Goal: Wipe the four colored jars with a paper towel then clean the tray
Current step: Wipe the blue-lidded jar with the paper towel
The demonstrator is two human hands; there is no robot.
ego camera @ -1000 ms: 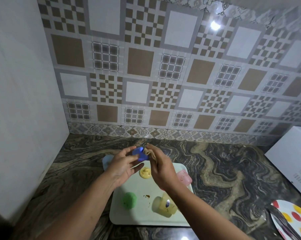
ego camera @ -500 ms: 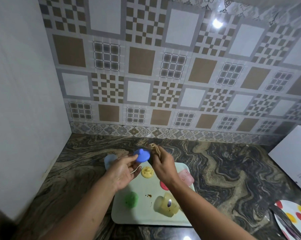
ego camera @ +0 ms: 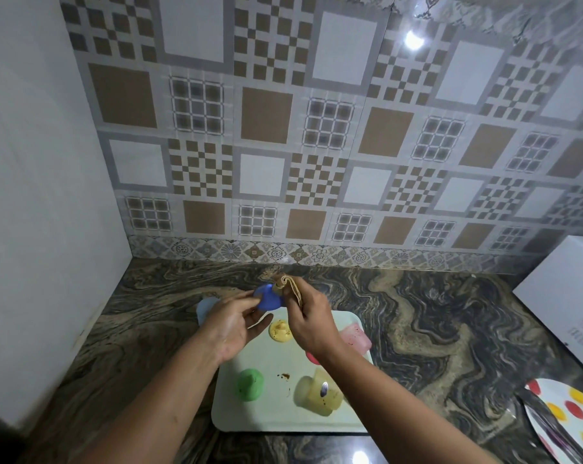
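1. The blue lid (ego camera: 267,298) is sitting in the air above the far edge of the tray (ego camera: 273,418), pinched at its left rim by the fingertips of the left hand (ego camera: 231,324), whose fingers are curling narrowly around it.
2. The right hand (ego camera: 312,321) is clamping a crumpled brownish paper towel (ego camera: 288,287) between thumb and fingers, and the wad is pressing against the lid's upper right edge.
3. Just under the hands, a yellow lid (ego camera: 280,330) is lying flat on the tray; a pink jar (ego camera: 356,337) is lying on its side at the tray's right edge, with what looks like a red lid (ego camera: 312,358) showing partly beside the right wrist.
4. Nearer the camera, a green lid (ego camera: 250,385) is sitting on the tray's left part and a yellow jar (ego camera: 318,395) is lying tipped over to its right; small brown smears (ego camera: 284,376) are marking the tray between them.
5. A pale blue jar (ego camera: 204,308) is peeking out behind the left hand, off the tray on the marbled counter (ego camera: 434,329).
6. At the far right, a white box (ego camera: 571,296) and a spotted plate (ego camera: 575,416) are resting on the counter, well apart from the tray.
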